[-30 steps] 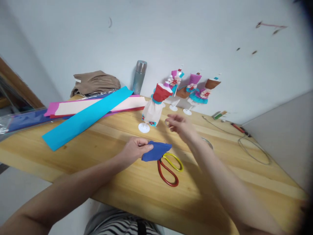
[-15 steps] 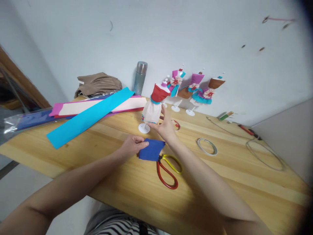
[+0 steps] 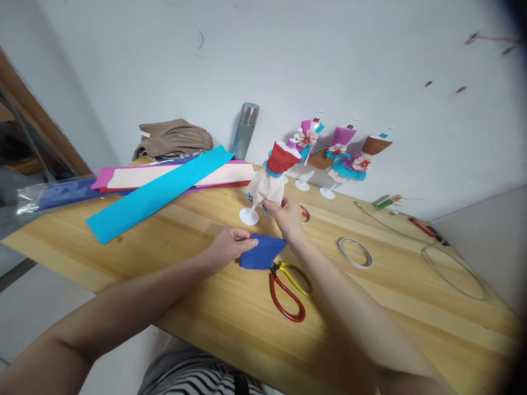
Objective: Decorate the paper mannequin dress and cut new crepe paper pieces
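My left hand (image 3: 231, 246) pinches the left edge of a dark blue piece of crepe paper (image 3: 262, 253) just above the table. At the lower right of the miniature dress form (image 3: 283, 159), my right hand (image 3: 287, 215) has its fingers closed on the hem of the cream skirt (image 3: 265, 185). The form wears a red top and a turquoise waistband, leans to the right, and stands on a round white base (image 3: 249, 216). Scissors (image 3: 293, 291) with one red and one yellow handle lie open, their blades hidden under the blue piece.
Three dressed miniature forms (image 3: 345, 134) stand by the wall. A turquoise paper strip (image 3: 158, 195) crosses a stack of coloured paper at left, near a steel flask (image 3: 246, 131) and brown cloth (image 3: 175, 140). At right lie a wire coil (image 3: 354, 253) and red-handled pliers (image 3: 424, 227).
My right hand has gone from spread fingers beside the skirt to a pinch on its hem. The form leans further right. The view has shifted slightly left.
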Demonstrator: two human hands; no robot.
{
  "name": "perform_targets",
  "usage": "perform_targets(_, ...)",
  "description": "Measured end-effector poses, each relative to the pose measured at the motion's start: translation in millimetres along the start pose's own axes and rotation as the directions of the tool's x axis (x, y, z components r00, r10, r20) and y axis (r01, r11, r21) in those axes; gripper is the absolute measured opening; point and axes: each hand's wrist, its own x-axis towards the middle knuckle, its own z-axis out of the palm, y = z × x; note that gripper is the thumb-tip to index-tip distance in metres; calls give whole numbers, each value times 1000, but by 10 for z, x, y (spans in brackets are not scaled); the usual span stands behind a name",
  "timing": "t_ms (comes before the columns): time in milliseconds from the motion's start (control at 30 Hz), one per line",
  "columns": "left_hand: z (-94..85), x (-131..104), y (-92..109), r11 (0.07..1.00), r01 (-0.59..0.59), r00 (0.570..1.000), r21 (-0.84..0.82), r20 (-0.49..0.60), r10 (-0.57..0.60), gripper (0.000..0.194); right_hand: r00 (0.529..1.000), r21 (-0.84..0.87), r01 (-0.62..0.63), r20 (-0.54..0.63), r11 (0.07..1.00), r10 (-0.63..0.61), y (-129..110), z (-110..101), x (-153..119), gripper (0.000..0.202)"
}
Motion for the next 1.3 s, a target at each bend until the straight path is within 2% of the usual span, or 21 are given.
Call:
perform_targets(133, 19, -27, 26, 1000, -17, 1000, -15, 6, 17, 44, 999, 98, 33, -23, 995, -31, -78, -26, -42, 36)
perform_targets(367, 44, -54, 40, 999, -46, 999, -19, 21, 47, 50, 995, 27, 61, -79, 998, -59, -145, -6, -39, 28)
perform_targets(467, 33, -40, 23, 998, -66, 998, -6, 4, 66, 49, 984, 15, 150, -97, 989, -148, -188, -4, -38, 42)
perform_targets(567, 35, -31, -8, 997, -71, 997, 4, 18, 71, 47, 950, -32, 256, -174, 966, -258, -243, 12, -28, 62)
perform_targets(667, 43, -32, -35, 997, -74, 997, 14, 30, 74, 48, 925, -79, 285, -237, 955, -296, -270, 48, 12, 55)
perform_targets(767, 38, -35, -40, 997, -73, 997, 12, 26, 72, 47, 929, -89, 244, -265, 966, -259, -261, 82, 59, 34)
perform_targets(833, 26, -35, -33, 997, -74, 997, 9, 24, 74, 47, 932, -71, 232, -270, 970, -242, -254, 92, 72, 29)
perform_targets(1067, -2, -24, 25, 997, -72, 997, -16, -11, 72, 49, 950, -17, 271, -155, 962, -270, -281, -40, -51, 55)
perform_targets(1133, -30, -21, 67, 997, -71, 997, -16, -26, 71, 49, 954, 16, 241, -189, 970, -234, -253, -144, -116, 58)
perform_targets(1200, -76, -15, 112, 997, -77, 996, 3, -34, 77, 51, 962, 90, 183, -221, 979, -159, -189, -272, -202, 52)
perform_targets(1233, -104, -9, 131, 997, -79, 996, 13, -36, 80, 52, 972, 138, 142, -208, 980, -112, -147, -339, -254, 47)
perform_targets(1300, -156, 10, 150, 997, -81, 996, 16, -38, 81, 54, 995, 233, 39, -97, 972, -17, -60, -457, -375, 45)
